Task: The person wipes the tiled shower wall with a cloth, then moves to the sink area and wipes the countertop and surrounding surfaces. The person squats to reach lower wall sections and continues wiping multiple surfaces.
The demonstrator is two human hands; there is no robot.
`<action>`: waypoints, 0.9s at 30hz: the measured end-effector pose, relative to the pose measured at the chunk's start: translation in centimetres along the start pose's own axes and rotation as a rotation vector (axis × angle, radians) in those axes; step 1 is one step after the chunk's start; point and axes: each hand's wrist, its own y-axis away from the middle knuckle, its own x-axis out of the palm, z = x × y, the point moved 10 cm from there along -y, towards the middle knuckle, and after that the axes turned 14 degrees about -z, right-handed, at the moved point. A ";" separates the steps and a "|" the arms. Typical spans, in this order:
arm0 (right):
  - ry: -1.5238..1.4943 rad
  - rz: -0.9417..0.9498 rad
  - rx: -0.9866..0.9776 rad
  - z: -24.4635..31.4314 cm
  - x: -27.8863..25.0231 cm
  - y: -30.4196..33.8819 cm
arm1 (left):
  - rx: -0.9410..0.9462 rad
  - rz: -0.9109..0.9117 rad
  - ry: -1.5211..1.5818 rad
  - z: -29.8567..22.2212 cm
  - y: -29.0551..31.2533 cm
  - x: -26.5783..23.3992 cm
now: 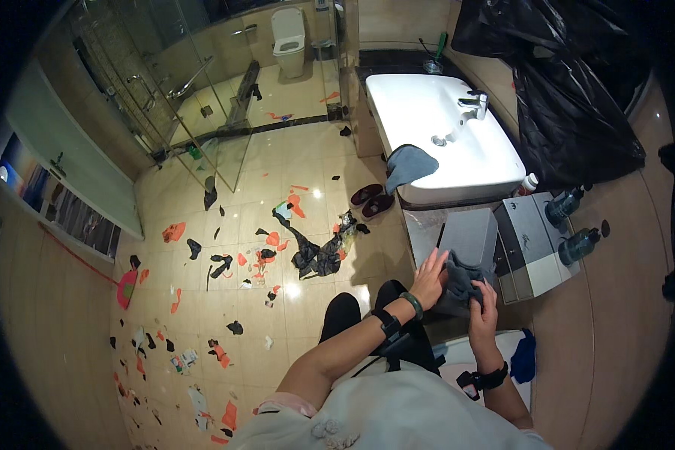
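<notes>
A dark grey cloth [465, 279] is bunched between my two hands, in front of a grey box [469, 232] on the counter beside the sink. My left hand [427, 283], with a green bangle and a black band at the wrist, grips the cloth's left side, its fingers fairly straight. From the right, my right hand [484, 315] holds the same cloth with curled fingers; a black strap circles that wrist. A second grey cloth [411, 166] hangs over the near-left rim of the white sink [397, 105].
Two pump bottles [580, 246] stand on a grey-and-white drawer box [536, 255] at right. Black plastic [577, 112] hangs above the counter. A white basin [514, 352] is below my right hand. Torn orange and black scraps [319, 255] litter the tiles, near dark red slippers [371, 201].
</notes>
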 end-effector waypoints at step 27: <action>0.314 0.209 -0.546 2.6 8.1 -10.4 | -0.013 -0.050 0.256 -4.3 0.5 -6.7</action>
